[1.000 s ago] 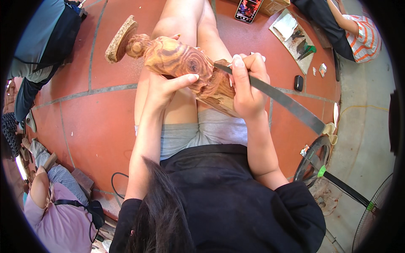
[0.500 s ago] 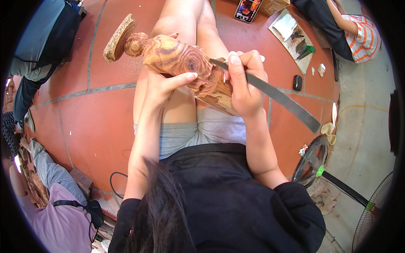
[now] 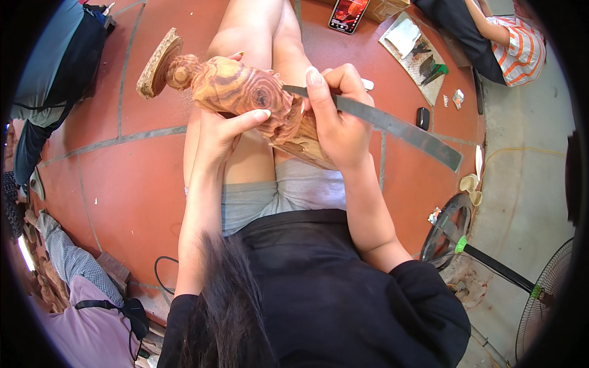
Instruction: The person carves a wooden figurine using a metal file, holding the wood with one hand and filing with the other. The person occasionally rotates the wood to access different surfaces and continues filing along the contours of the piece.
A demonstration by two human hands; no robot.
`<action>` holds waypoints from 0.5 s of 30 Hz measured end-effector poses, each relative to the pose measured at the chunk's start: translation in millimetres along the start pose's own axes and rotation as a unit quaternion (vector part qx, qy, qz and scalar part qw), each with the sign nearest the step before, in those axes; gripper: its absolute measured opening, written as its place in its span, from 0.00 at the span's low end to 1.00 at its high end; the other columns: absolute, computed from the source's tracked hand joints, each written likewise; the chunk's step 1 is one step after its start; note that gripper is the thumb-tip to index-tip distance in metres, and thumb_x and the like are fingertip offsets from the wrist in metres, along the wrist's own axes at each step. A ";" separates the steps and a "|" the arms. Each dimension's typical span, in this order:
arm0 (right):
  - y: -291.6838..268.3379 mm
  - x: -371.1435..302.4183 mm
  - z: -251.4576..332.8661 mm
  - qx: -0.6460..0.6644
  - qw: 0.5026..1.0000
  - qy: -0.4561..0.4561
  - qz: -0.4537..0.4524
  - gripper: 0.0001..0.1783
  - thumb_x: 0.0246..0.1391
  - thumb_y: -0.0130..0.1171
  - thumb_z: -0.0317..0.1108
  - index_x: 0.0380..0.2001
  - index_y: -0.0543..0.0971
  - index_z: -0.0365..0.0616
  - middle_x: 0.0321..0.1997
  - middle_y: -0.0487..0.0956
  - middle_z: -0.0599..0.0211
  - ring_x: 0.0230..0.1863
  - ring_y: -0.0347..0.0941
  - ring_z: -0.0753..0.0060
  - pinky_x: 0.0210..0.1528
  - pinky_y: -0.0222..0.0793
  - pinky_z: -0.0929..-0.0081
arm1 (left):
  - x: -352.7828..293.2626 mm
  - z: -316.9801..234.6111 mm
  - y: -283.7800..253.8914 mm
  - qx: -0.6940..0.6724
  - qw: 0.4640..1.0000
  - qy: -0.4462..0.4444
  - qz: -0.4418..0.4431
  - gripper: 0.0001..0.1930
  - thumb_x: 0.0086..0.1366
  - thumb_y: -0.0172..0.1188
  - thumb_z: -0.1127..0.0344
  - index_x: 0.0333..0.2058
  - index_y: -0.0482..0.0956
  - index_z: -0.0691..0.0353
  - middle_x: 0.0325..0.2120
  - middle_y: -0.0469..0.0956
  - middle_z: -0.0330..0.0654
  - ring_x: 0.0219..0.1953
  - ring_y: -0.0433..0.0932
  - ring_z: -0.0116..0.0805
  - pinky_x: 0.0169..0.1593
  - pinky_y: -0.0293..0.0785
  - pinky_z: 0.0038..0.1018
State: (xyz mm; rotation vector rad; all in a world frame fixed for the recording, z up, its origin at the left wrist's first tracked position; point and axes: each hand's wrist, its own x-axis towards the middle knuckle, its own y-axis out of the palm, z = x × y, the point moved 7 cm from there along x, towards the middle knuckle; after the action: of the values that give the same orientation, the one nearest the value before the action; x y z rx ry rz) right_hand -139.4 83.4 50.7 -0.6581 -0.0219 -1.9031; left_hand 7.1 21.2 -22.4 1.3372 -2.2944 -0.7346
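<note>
A wood carving (image 3: 236, 89) with bold swirling grain lies slanted over my thighs, its flared round end pointing to the far left. My left hand (image 3: 215, 132) is wrapped round its near side, the thumb pressed on the surface and fingertips showing at the far side. In my right hand (image 3: 337, 119) is a long flat metal blade (image 3: 405, 132), gripped near its narrow end with the thumb along it. That narrow tip touches the carving just right of a ringed knot. The blade's broad end sticks out to the right. A small white piece (image 3: 367, 84) shows beside my right fingers.
A lit phone (image 3: 348, 13) stands by a cardboard box (image 3: 388, 7) ahead. On the right are a board (image 3: 437, 86) with a cloth and dark tools, a small black case (image 3: 422, 118) and a fan (image 3: 543, 294). Other people sit at far right (image 3: 518, 49) and lower left (image 3: 92, 325).
The whole view has shifted slightly, so everything sits a little further left. The blade has tilted flatter, its broad end higher, while its tip stays against the carving. Both grips hold.
</note>
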 end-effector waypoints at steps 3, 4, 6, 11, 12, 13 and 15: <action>-1.5 -0.5 -3.2 0.008 1.000 0.012 0.000 0.14 0.63 0.55 0.29 0.23 0.67 0.42 0.17 0.73 0.72 0.19 0.65 0.89 0.22 0.60 0.86 | -0.3 -0.9 1.7 0.035 0.999 -0.004 -0.005 0.48 0.45 0.69 0.75 0.64 0.52 0.66 0.51 0.73 0.60 0.56 0.73 0.48 0.61 0.70 0.39; -2.3 -0.8 -3.7 0.003 1.000 0.004 -0.001 0.14 0.63 0.56 0.30 0.24 0.67 0.42 0.17 0.74 0.72 0.19 0.66 0.89 0.22 0.61 0.86 | 0.2 -0.2 2.4 0.035 0.999 -0.003 -0.005 0.48 0.45 0.69 0.75 0.64 0.52 0.66 0.51 0.73 0.60 0.56 0.73 0.47 0.61 0.70 0.39; -3.2 -0.8 -3.6 0.003 1.000 0.003 -0.005 0.13 0.63 0.57 0.30 0.25 0.69 0.41 0.19 0.76 0.71 0.20 0.67 0.88 0.23 0.62 0.87 | 0.0 0.3 2.9 0.034 0.999 -0.005 -0.008 0.48 0.44 0.69 0.75 0.64 0.52 0.66 0.51 0.73 0.60 0.56 0.74 0.47 0.61 0.70 0.39; -1.7 2.0 -2.5 0.009 1.000 0.014 -0.004 0.11 0.62 0.58 0.32 0.26 0.72 0.40 0.21 0.78 0.70 0.22 0.69 0.88 0.25 0.64 0.87 | -0.1 -0.2 0.8 -0.005 1.000 0.000 -0.003 0.47 0.45 0.69 0.82 0.63 0.54 0.63 0.47 0.77 0.51 0.53 0.77 0.42 0.58 0.73 0.35; -1.7 1.4 -3.6 0.010 1.000 0.023 0.000 0.11 0.62 0.58 0.32 0.26 0.72 0.40 0.21 0.78 0.70 0.22 0.69 0.88 0.25 0.64 0.87 | -0.4 -0.4 1.0 -0.006 1.000 0.000 -0.003 0.47 0.45 0.69 0.82 0.63 0.54 0.64 0.47 0.77 0.52 0.53 0.77 0.42 0.58 0.73 0.35; -1.6 1.2 -4.7 0.010 0.999 0.031 0.004 0.11 0.62 0.59 0.32 0.26 0.72 0.39 0.21 0.79 0.70 0.22 0.69 0.88 0.25 0.64 0.87 | -0.2 -0.6 1.7 -0.007 1.000 0.000 -0.003 0.47 0.44 0.69 0.82 0.63 0.54 0.64 0.47 0.77 0.52 0.53 0.77 0.42 0.58 0.73 0.35; -1.4 1.0 -3.9 0.006 1.000 0.028 0.009 0.11 0.62 0.59 0.32 0.27 0.72 0.39 0.21 0.79 0.70 0.22 0.70 0.88 0.25 0.64 0.87 | -0.5 -1.4 2.7 0.007 1.000 -0.005 -0.008 0.47 0.44 0.69 0.80 0.63 0.54 0.64 0.48 0.76 0.55 0.53 0.76 0.43 0.59 0.72 0.36</action>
State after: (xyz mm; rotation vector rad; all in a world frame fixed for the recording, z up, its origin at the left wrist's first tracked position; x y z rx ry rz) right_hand -142.6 81.9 48.2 -0.5951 0.0081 -1.9014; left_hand 6.3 22.4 -19.7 1.3624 -2.3028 -0.7330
